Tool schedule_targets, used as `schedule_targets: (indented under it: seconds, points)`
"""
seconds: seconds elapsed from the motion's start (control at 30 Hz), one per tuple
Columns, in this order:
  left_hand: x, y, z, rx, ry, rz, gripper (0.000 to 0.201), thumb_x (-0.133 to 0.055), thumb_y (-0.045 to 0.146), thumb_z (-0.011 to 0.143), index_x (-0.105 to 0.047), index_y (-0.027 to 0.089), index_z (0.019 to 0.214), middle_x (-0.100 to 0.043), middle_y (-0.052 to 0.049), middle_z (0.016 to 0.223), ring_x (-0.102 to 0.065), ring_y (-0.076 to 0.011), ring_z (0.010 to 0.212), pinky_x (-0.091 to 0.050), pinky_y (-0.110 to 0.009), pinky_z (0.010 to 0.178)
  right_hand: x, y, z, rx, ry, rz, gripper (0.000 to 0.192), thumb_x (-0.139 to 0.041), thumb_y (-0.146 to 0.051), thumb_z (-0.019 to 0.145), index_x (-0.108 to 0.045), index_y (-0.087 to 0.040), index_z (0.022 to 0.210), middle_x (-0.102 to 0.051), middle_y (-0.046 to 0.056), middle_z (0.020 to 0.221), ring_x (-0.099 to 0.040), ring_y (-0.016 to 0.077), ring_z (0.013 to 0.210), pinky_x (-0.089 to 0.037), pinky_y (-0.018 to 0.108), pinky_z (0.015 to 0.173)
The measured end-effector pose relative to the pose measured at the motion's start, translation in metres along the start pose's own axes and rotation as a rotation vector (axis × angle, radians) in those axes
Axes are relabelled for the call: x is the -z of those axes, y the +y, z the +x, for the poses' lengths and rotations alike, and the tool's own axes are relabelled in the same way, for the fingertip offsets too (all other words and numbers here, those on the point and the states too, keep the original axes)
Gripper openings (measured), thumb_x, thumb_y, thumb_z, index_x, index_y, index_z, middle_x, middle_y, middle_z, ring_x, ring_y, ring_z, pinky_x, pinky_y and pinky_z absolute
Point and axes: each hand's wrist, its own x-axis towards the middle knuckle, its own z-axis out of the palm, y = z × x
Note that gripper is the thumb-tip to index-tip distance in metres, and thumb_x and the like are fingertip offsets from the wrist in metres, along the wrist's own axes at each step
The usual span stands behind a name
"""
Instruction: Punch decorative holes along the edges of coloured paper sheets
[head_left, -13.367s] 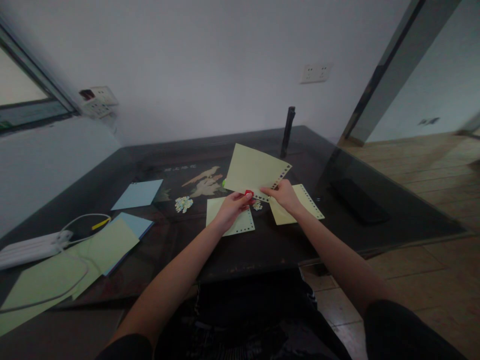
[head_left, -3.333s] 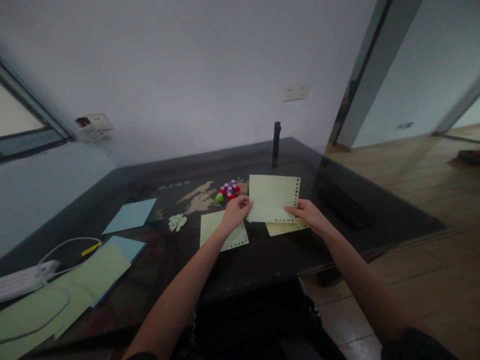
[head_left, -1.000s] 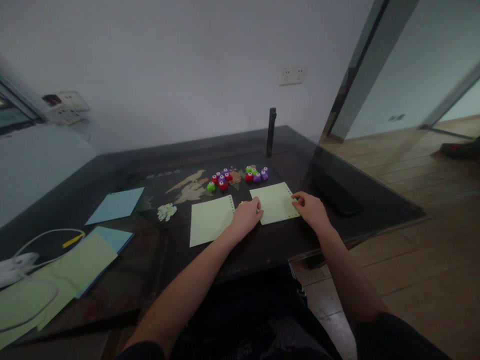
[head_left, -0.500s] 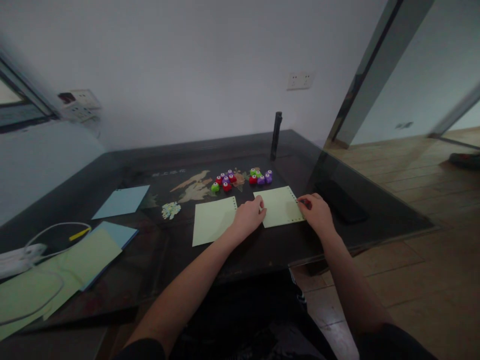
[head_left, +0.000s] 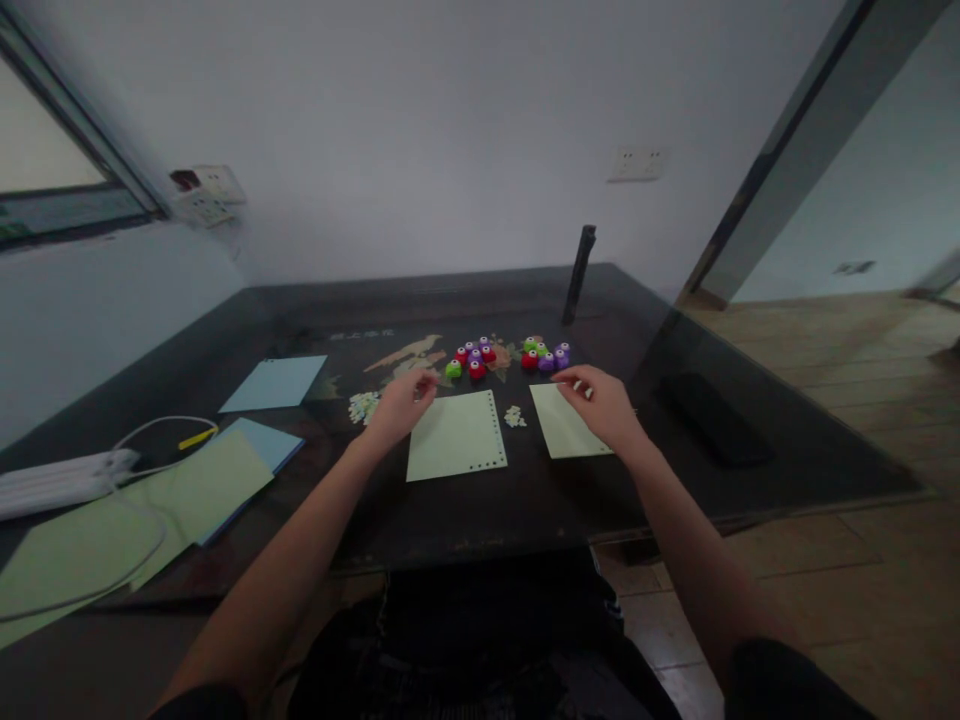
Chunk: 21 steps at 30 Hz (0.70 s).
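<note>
Head view: left hand [head_left: 405,405] is by the 10 o'clock corner of the left sheet [head_left: 456,438], fingers bunched, can't tell if they're pinching anything; right hand [head_left: 606,408] is over the 1 o'clock part of the right sheet [head_left: 568,428], fingers loosely curled, thumb a bit apart. Right sheet's at 3 o'clock from the left one, with paper bits [head_left: 515,416] between; two bunches of colourful knobs, left bunch [head_left: 476,370] and right bunch [head_left: 546,362], sit around 12 o'clock from the sheets on the dark surface [head_left: 465,520].
</note>
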Motion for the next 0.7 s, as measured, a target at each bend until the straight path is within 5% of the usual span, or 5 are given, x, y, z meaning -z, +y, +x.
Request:
schedule_targets:
  seconds: [0.17, 0.33, 0.7]
  points:
    - [-0.005, -0.018, -0.002, -0.019, 0.005, 0.054, 0.017, -0.051, 0.020, 0.080, -0.058, 0.019, 0.095, -0.064, -0.006, 0.097, -0.058, -0.0182, 0.092, -0.047, -0.034, 0.084, -0.046, -0.039, 0.043, 0.144, -0.203, -0.011, 0.016, -0.052, -0.020, 0.083, -0.067, -0.017, 0.089, -0.067, 0.006, 0.091, -0.057, 0.0164, 0.079, -0.042, 0.029, 0.073]
    - [-0.013, -0.017, -0.004, -0.112, -0.102, 0.123, 0.026, -0.057, 0.025, 0.079, -0.059, 0.018, 0.104, -0.060, -0.009, 0.110, -0.053, -0.0223, 0.108, -0.039, -0.040, 0.097, -0.088, -0.038, 0.049, 0.164, -0.284, -0.230, 0.021, -0.053, -0.025, 0.086, -0.066, -0.017, 0.100, -0.064, 0.010, 0.106, -0.056, 0.0222, 0.097, -0.042, 0.033, 0.081]
    - [-0.016, -0.014, -0.008, -0.067, -0.221, 0.180, 0.050, -0.068, 0.043, 0.072, -0.057, 0.022, 0.116, -0.056, -0.008, 0.121, -0.047, -0.0255, 0.115, -0.035, -0.042, 0.098, -0.100, -0.028, 0.031, 0.264, -0.382, -0.371, 0.046, -0.060, -0.040, 0.082, -0.057, -0.015, 0.120, -0.059, 0.014, 0.119, -0.045, 0.0302, 0.112, -0.040, 0.042, 0.086]
